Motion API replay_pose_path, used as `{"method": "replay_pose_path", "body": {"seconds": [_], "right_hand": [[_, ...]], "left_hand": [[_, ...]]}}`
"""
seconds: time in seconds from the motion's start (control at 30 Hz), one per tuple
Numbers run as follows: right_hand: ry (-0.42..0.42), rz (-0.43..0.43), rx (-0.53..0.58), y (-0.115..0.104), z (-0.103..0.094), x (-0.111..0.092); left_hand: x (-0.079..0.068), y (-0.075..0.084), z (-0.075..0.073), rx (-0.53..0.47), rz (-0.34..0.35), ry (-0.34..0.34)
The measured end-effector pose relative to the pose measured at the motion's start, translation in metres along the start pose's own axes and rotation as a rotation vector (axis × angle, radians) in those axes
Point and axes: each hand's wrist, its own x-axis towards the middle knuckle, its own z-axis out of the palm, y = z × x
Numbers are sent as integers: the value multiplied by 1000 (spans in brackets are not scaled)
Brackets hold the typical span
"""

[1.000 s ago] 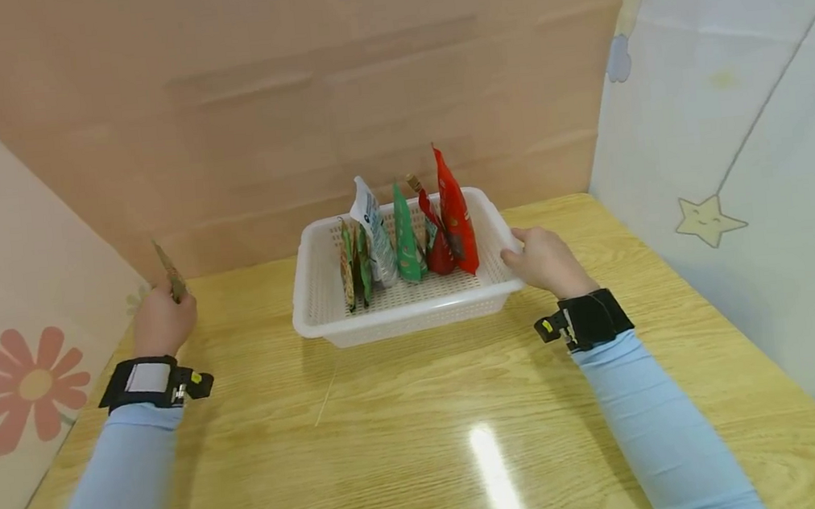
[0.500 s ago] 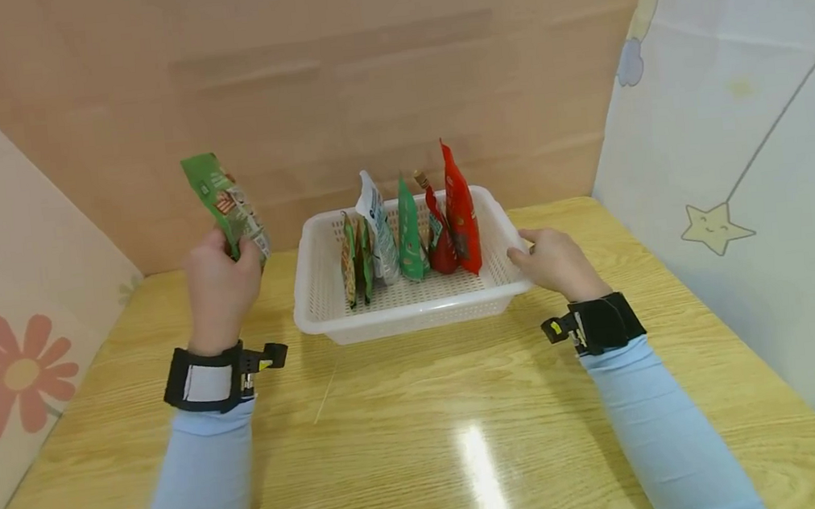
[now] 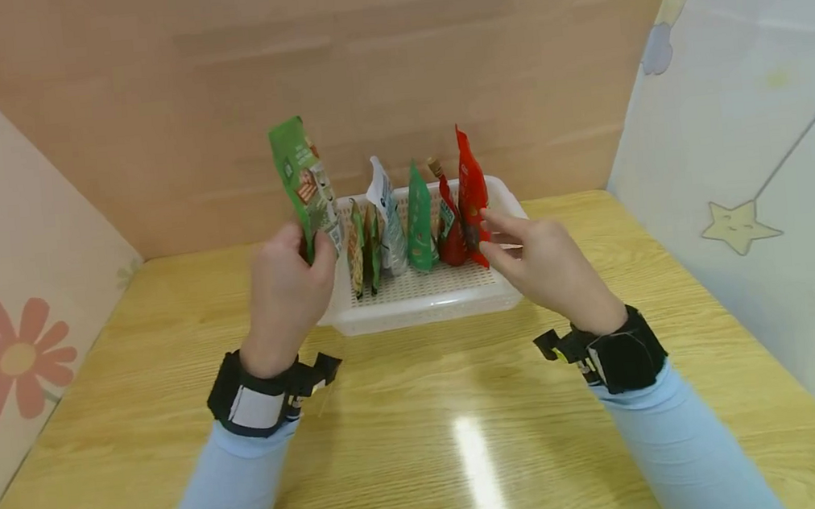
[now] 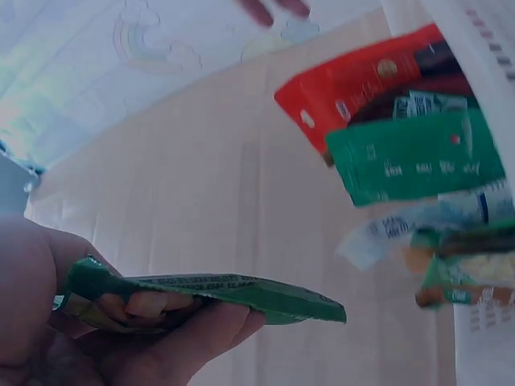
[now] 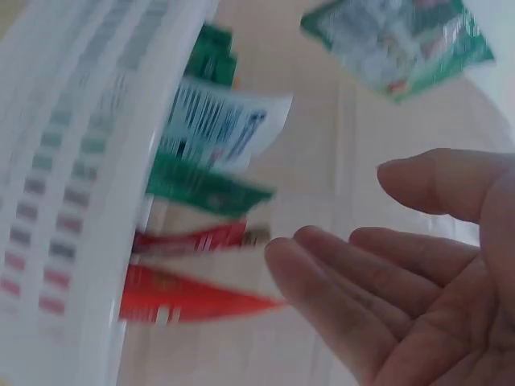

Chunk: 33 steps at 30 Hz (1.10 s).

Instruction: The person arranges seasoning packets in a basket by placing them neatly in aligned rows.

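Note:
My left hand (image 3: 289, 293) pinches a green printed snack packet (image 3: 303, 175) upright, at the left end of a white plastic basket (image 3: 430, 312). In the left wrist view the thumb and fingers grip the packet (image 4: 282, 299) near one end. My right hand (image 3: 558, 270) hovers over the basket's right end, its fingertips close to a tall red pouch (image 3: 470, 176); in the right wrist view its fingers (image 5: 346, 281) are spread and hold nothing. Standing in the basket are a green pouch (image 3: 419, 221), a white packet (image 3: 386, 216) and a dark red packet (image 3: 451, 230).
Two slim green-edged packets (image 3: 363, 250) stand at the basket's left end. Underneath is a wood-grain table (image 3: 407, 416), with a brown paper-like backdrop (image 3: 391, 70) behind. Patterned white walls (image 3: 753, 127) flank both sides.
My left hand has come from the far left toward the basket, carrying the green packet and turning its printed face into view. The right hand has let go of the basket rim and moved inward.

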Motion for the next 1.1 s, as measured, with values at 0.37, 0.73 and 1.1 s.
{"method": "replay_pose_path", "body": {"seconds": [0.37,0.73,1.1], "right_hand": [[-95,-177,224,-49,40,-21],[-88,-120,376,-42,44,-24],[-52,157,566,-25,34,-16]], "left_hand": [[-26,44,35,-107,150,-189],[-33,58,33,-326,7,-702],[-22,52,1,-354,-50,-396]]}}
